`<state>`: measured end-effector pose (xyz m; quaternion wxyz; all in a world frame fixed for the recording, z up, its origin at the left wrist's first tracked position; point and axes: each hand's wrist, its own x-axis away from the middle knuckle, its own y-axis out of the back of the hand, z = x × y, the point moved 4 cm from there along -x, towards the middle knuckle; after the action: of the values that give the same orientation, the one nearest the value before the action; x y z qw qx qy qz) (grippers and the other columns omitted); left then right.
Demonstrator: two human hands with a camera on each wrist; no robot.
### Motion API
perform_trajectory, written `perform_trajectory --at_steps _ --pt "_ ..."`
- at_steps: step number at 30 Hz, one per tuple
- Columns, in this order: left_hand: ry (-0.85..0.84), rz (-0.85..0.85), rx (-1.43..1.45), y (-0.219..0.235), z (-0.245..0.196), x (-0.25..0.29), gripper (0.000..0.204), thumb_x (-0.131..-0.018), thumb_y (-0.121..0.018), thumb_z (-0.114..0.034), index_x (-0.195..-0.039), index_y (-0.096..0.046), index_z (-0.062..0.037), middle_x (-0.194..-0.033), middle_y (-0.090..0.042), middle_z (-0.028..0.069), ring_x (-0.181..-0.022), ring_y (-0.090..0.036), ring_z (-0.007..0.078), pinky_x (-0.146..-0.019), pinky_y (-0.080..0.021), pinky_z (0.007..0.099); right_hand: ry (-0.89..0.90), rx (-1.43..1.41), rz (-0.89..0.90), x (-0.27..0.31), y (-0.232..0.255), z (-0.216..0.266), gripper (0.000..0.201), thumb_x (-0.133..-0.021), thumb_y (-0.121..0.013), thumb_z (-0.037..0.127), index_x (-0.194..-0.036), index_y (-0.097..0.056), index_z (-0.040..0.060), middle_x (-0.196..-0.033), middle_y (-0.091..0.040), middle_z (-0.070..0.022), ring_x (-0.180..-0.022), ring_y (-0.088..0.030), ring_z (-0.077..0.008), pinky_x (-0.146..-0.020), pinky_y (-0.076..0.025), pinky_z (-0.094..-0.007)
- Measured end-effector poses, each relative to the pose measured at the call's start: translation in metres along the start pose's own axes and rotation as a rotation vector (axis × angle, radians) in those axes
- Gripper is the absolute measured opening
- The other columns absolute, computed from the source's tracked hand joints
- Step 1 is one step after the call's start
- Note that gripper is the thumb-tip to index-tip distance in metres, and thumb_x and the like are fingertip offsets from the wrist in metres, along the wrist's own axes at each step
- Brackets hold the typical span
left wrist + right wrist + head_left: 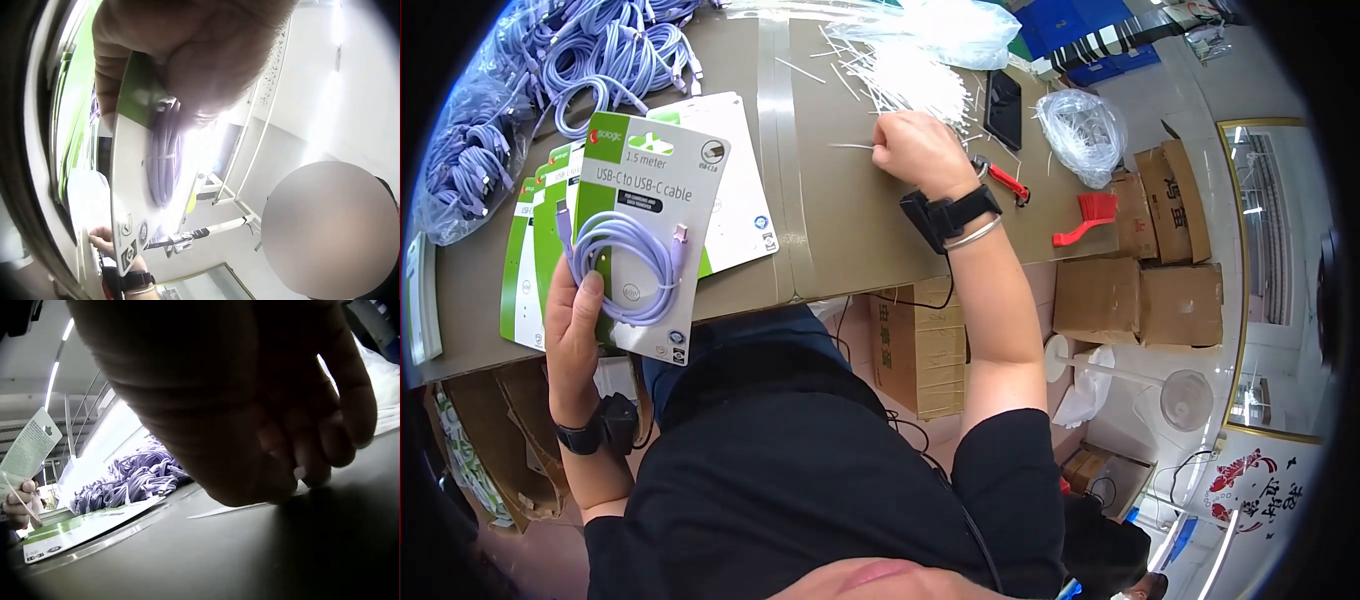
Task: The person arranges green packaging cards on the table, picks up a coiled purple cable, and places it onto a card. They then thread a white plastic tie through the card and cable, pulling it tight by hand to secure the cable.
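My left hand holds a green and white packaging card printed "USB-C to USB-C cable", thumb across its front. On the card lies a coiled lilac USB cable, its thumb-side loops under my thumb. In the left wrist view the cable coil stands out from the card's face. My right hand is low over the table beside a heap of thin white ties. Its curled fingers pinch one white tie, whose end sticks out to the left; the right wrist view shows the tie close over the tabletop.
More packaging cards lie under and beside the held one. Many lilac cables are piled at the back left. Right of the ties are a black phone, a red-handled tool, a bag and a red brush.
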<state>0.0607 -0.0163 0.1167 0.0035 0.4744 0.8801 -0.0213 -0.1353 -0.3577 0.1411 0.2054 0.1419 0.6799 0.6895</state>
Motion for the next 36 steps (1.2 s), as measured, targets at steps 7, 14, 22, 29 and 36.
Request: perform_trajectory --at_steps 7,14,22,29,36 --pt "-0.003 -0.016 0.058 0.013 0.012 0.005 0.045 -0.098 -0.047 -0.02 -0.135 -0.04 0.004 -0.125 -0.053 0.0088 -0.114 -0.05 0.015 -0.1 -0.035 0.0285 0.084 0.056 -0.081 0.003 0.015 0.021 0.01 -0.075 -0.057 0.012 -0.075 -0.063 0.0039 -0.076 -0.064 -0.0145 -0.075 -0.062 -0.0315 -0.068 -0.051 -0.0389" --pt "0.015 -0.142 0.158 0.03 0.021 0.015 0.043 -0.098 -0.044 -0.017 -0.135 -0.041 0.0045 -0.125 -0.053 0.0089 -0.113 -0.05 0.015 -0.099 -0.036 0.0282 -0.274 0.173 -0.823 0.036 0.134 -0.07 0.01 -0.075 -0.064 0.014 -0.079 -0.066 0.0042 -0.076 -0.065 -0.0132 -0.066 -0.062 -0.0308 -0.063 -0.051 -0.0369" --pt "0.018 -0.165 0.118 0.03 0.027 0.013 0.042 -0.097 -0.043 -0.014 -0.134 -0.042 0.0051 -0.125 -0.053 0.0095 -0.112 -0.051 0.0154 -0.098 -0.037 0.0275 -0.527 -0.983 -0.87 0.067 0.097 -0.114 0.018 -0.086 -0.064 0.008 -0.103 -0.062 0.0006 -0.083 -0.067 -0.0072 -0.068 -0.063 -0.0162 -0.061 -0.05 -0.028" --pt "0.037 -0.217 0.334 0.013 0.014 0.008 0.047 -0.094 -0.045 -0.017 -0.135 -0.04 0.005 -0.125 -0.053 0.0103 -0.112 -0.052 0.0153 -0.097 -0.039 0.0274 -0.286 -1.882 -0.344 0.03 0.05 0.022 0.013 -0.09 -0.06 0.008 -0.102 -0.06 0.0019 -0.084 -0.063 -0.0067 -0.073 -0.059 -0.0131 -0.065 -0.048 -0.0249" --pt "-0.015 0.261 1.085 -0.007 0.011 0.003 0.048 -0.096 -0.046 -0.03 -0.128 -0.042 0.0053 -0.08 -0.06 0.0109 -0.044 -0.056 0.0148 -0.042 -0.046 0.0256 -0.08 -1.429 -0.113 0.047 0.049 0.151 0.008 -0.089 -0.061 0.005 -0.093 -0.062 -0.001 -0.082 -0.062 -0.0061 -0.074 -0.057 -0.0123 -0.069 -0.045 -0.023"
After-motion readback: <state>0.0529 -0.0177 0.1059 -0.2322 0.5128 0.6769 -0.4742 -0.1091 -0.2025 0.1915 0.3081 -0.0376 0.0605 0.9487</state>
